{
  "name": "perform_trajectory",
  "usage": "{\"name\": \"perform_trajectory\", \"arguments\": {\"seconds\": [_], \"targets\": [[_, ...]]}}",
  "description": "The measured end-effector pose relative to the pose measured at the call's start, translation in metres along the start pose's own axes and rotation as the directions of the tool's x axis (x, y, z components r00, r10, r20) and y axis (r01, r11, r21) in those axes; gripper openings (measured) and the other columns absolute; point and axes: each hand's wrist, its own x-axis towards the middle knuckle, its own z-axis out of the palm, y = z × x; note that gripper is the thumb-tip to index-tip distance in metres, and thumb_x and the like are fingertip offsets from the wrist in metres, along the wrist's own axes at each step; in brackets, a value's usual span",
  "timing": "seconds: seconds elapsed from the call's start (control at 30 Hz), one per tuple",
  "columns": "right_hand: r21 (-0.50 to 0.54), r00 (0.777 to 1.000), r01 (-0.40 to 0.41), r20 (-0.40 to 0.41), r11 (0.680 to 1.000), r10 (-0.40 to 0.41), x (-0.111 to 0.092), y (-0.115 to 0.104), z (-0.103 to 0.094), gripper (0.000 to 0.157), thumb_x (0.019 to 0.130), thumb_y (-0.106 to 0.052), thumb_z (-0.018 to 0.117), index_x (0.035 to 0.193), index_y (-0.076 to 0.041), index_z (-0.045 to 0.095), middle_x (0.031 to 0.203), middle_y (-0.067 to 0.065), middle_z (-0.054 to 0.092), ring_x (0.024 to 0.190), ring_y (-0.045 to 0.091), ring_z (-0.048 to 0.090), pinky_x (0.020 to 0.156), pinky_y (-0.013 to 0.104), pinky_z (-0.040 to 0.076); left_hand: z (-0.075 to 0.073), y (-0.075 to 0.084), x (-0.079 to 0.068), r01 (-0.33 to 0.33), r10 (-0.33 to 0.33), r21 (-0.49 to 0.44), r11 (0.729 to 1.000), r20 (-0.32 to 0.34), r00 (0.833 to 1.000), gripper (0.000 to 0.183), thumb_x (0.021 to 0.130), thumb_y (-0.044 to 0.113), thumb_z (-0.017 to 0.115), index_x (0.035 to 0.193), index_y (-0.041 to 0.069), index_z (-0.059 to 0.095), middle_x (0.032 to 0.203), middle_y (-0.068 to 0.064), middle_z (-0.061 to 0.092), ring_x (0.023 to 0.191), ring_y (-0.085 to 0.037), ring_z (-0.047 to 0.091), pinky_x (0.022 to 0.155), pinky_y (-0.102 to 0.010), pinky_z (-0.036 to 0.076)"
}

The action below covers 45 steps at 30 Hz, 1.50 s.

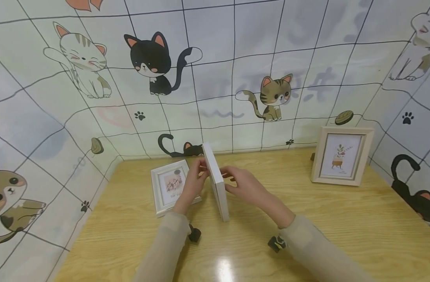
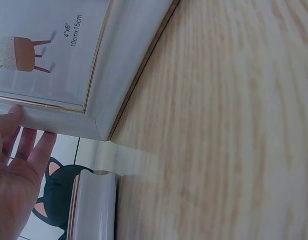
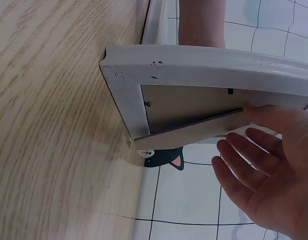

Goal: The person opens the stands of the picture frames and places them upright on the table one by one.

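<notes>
A white picture frame [image 1: 215,182] stands upright on the table, nearly edge-on in the head view. Its front, in the left wrist view, has a gold inner line and a print of a brown plant pot [image 2: 24,53]. My left hand [image 1: 195,178] grips one side, thumb on the front border and fingers behind. At the back, my right hand [image 1: 246,184] pinches the stand flap [image 3: 194,131], its thumb on the flap's edge and its fingers just below. The flap tilts out from the brown backing board [image 3: 194,102].
Left of the hands, a second white frame [image 1: 160,196] with a flower print lies on the table [image 1: 264,243]. A cream frame [image 1: 317,168] stands at the right rear. Cat-patterned cloth [image 1: 215,86] encloses the back and sides.
</notes>
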Motion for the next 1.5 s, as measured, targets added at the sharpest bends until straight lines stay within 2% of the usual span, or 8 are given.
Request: {"name": "perform_trajectory", "arguments": {"seconds": [0.37, 0.53, 0.7, 0.9, 1.27, 1.5], "targets": [[-0.036, 1.0, -0.008, 0.011, 0.999, 0.008, 0.004, 0.002, 0.0, 0.04, 0.091, -0.007, 0.071, 0.129, -0.003, 0.06, 0.128, 0.013, 0.067, 0.116, 0.029, 0.066, 0.094, 0.043, 0.058, 0.002, -0.002, 0.001, -0.031, 0.031, 0.0, 1.0, -0.002, 1.0, 0.03, 0.094, -0.006, 0.06, 0.121, 0.001, 0.051, 0.112, -0.02, 0.06, 0.107, -0.038, 0.065, 0.098, -0.047, 0.054], [-0.088, 1.0, 0.018, 0.012, 0.996, -0.017, 0.005, 0.005, 0.002, 0.041, 0.089, -0.009, 0.074, 0.128, -0.004, 0.061, 0.126, 0.012, 0.069, 0.115, 0.028, 0.066, 0.093, 0.041, 0.058, 0.001, -0.001, 0.0, -0.016, 0.016, 0.006, 1.0, -0.006, 1.0, 0.03, 0.094, -0.005, 0.061, 0.121, 0.002, 0.052, 0.113, -0.02, 0.06, 0.107, -0.039, 0.065, 0.095, -0.048, 0.056], [-0.196, 0.999, 0.05, -0.001, 0.979, -0.051, 0.005, 0.008, 0.006, 0.039, 0.088, -0.015, 0.076, 0.123, -0.007, 0.063, 0.121, 0.008, 0.071, 0.114, 0.025, 0.067, 0.094, 0.04, 0.057, 0.001, 0.0, -0.002, 0.022, -0.022, 0.004, 1.0, -0.001, 1.0, 0.029, 0.095, -0.004, 0.059, 0.121, 0.004, 0.051, 0.115, -0.019, 0.059, 0.109, -0.038, 0.065, 0.091, -0.045, 0.058], [-0.292, 0.994, 0.091, -0.024, 0.952, -0.102, 0.005, 0.008, 0.007, 0.039, 0.088, -0.017, 0.077, 0.123, -0.007, 0.063, 0.12, 0.008, 0.072, 0.113, 0.025, 0.068, 0.096, 0.042, 0.056, 0.001, 0.001, -0.003, 0.043, -0.043, 0.0, 0.999, 0.005, 0.999, 0.028, 0.096, -0.003, 0.059, 0.122, 0.004, 0.05, 0.116, -0.018, 0.058, 0.111, -0.038, 0.064, 0.092, -0.047, 0.058], [-0.37, 0.985, 0.137, -0.046, 0.919, -0.165, 0.005, 0.009, 0.008, 0.037, 0.086, -0.02, 0.078, 0.118, -0.01, 0.063, 0.116, 0.007, 0.073, 0.109, 0.024, 0.069, 0.091, 0.041, 0.058, 0.001, 0.003, -0.002, 0.042, -0.042, 0.007, 0.999, 0.007, 0.999, 0.027, 0.097, -0.003, 0.058, 0.122, 0.003, 0.05, 0.116, -0.018, 0.058, 0.11, -0.037, 0.064, 0.09, -0.048, 0.057], [-0.441, 0.975, 0.17, -0.057, 0.881, -0.216, 0.005, 0.01, 0.008, 0.034, 0.086, -0.022, 0.079, 0.114, -0.012, 0.063, 0.11, 0.005, 0.073, 0.103, 0.023, 0.07, 0.085, 0.039, 0.059, 0.002, 0.002, -0.002, 0.03, -0.03, 0.018, 0.999, 0.003, 1.0, 0.029, 0.096, -0.003, 0.058, 0.122, 0.003, 0.05, 0.116, -0.018, 0.059, 0.11, -0.038, 0.064, 0.089, -0.048, 0.058]]}}
